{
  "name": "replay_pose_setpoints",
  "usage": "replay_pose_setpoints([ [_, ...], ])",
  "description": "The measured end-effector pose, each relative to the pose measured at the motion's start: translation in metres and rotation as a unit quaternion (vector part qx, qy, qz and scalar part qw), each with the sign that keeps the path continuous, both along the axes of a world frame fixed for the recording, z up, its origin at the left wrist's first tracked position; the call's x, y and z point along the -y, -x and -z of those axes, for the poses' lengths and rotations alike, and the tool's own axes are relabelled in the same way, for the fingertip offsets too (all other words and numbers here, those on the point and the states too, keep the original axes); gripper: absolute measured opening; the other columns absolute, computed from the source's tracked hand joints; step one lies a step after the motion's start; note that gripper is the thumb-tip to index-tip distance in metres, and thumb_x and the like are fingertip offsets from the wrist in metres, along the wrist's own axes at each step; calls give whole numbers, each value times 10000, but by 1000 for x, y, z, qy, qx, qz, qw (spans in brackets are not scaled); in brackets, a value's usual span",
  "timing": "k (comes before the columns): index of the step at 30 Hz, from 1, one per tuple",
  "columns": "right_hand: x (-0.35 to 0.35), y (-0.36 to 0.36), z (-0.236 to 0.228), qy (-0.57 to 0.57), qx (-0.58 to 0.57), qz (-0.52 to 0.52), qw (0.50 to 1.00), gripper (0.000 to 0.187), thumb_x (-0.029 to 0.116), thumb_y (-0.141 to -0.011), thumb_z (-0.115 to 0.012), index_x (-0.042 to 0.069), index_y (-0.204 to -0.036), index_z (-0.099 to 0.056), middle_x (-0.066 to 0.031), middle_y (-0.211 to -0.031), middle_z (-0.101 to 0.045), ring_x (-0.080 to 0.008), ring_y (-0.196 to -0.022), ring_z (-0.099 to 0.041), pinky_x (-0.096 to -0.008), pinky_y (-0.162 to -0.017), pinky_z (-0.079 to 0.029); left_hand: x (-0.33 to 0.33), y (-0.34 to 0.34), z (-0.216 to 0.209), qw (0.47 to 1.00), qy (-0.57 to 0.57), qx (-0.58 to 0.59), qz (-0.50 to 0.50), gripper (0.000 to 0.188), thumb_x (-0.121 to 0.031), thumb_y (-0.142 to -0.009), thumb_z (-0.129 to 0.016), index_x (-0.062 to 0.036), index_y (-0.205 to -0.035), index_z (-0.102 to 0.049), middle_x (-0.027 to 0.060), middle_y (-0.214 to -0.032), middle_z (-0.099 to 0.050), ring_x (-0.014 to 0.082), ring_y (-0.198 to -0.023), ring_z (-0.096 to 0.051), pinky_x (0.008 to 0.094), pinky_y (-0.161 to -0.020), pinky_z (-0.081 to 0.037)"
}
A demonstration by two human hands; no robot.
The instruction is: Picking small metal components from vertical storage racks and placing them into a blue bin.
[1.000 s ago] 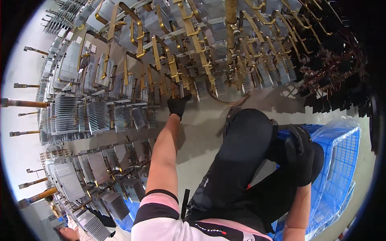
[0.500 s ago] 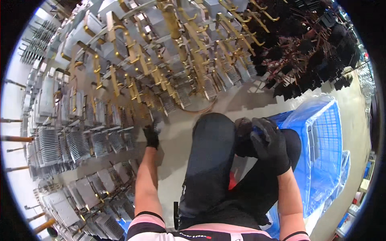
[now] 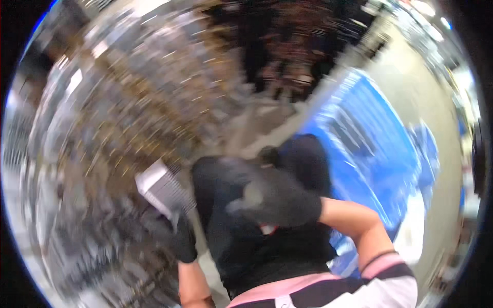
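Note:
A finned metal heat sink [image 3: 163,186] stands out beside my left knee, its flat pale face turned up and its fins toward the knee. My left hand [image 3: 178,238], in a dark glove, grips its lower end. Over my lap is my right hand [image 3: 282,197], also gloved and reaching in from the right. Motion smears its fingers, so whether it holds anything is not clear.
Racks of finned metal parts on brassy hooks [image 3: 149,97] fill the left, blurred. Dark parts [image 3: 292,46] hang at the far middle. A blue plastic crate [image 3: 387,108] lined with clear film stands at my right.
My view has turned right. My left hand has come back from among the hanging parts with a heat sink in it. My right hand has moved from the right knee across my lap.

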State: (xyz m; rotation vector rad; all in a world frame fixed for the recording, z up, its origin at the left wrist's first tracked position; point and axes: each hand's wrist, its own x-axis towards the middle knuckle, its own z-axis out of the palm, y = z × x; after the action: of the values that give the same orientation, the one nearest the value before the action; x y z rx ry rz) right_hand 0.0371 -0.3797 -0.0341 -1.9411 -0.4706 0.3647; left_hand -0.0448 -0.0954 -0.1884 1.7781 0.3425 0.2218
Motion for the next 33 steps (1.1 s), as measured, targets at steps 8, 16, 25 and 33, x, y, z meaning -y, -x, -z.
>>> replay_pose_setpoints([
  [8,79,41,-26,55,65,230,969,974,465,-803,-752,-59,-1458,-258,-323,-1241,-542,-426,-1090,-602,-435,-921,-489,124,-69,-67,876,-276,264,294,569,-391,-798,-745,0,-1177,-580,168,-1070,-653,287,-1227,-499,448,-1043,-395],
  [16,318,71,23,299,247,351,852,731,283,-729,-828,9,-1293,-453,-254,-1190,-577,-407,-1034,-622,-443,-883,-517,150,-100,-102,783,-427,400,213,541,-234,-800,-770,15,-1219,-536,173,-1181,-595,321,-1194,-521,456,-1028,-410],
  [25,400,82,180,527,-26,257,810,479,173,-738,-700,53,-1172,-537,-221,-1108,-592,-407,-987,-629,-510,-814,-536,118,-120,-73,811,-455,298,214,507,-198,-866,-722,-10,-1287,-512,176,-1228,-566,340,-1144,-535,436,-1016,-417],
  [33,397,76,200,571,24,308,761,432,153,-742,-677,79,-1157,-583,-191,-1052,-620,-402,-982,-632,-503,-792,-541,105,-124,-66,824,-455,253,223,472,-161,-858,-751,5,-1246,-541,168,-1191,-607,316,-1100,-586,413,-950,-473],
])
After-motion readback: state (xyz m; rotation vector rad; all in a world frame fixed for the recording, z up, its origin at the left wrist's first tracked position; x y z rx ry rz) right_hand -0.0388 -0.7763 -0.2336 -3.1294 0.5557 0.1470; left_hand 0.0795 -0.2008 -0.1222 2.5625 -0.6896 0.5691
